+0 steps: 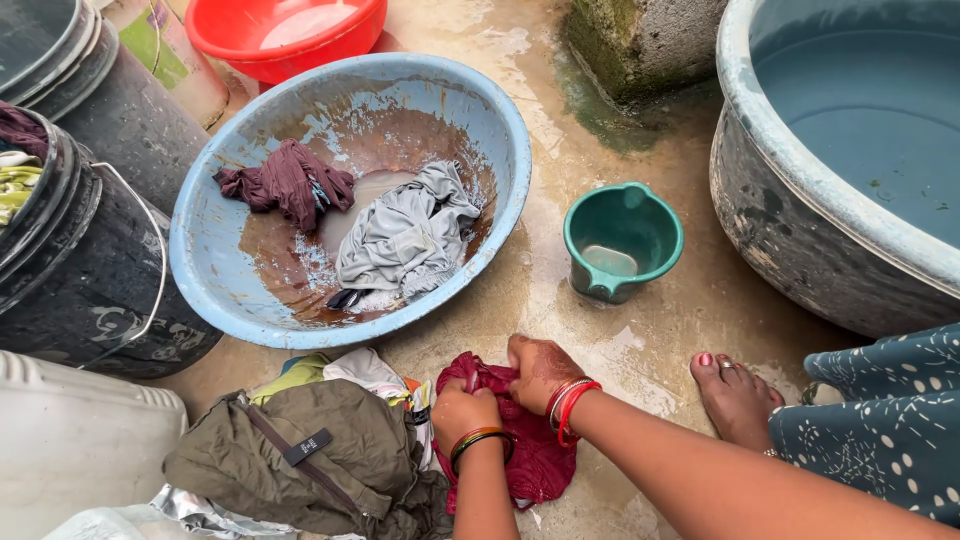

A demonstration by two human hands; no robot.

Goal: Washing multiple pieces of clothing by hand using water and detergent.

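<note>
Both my hands grip a wet dark-red cloth lying on the wet concrete floor at the bottom middle. My left hand is closed on the cloth's near-left part; my right hand is closed on its upper edge. Both wrists carry coloured bangles. A pile of clothes, olive-green on top, lies just left of my hands.
A big blue basin holds a maroon cloth, a grey cloth and soapy water. A green mug stands to the right. A large water tub, black buckets, a red basin and my foot surround the spot.
</note>
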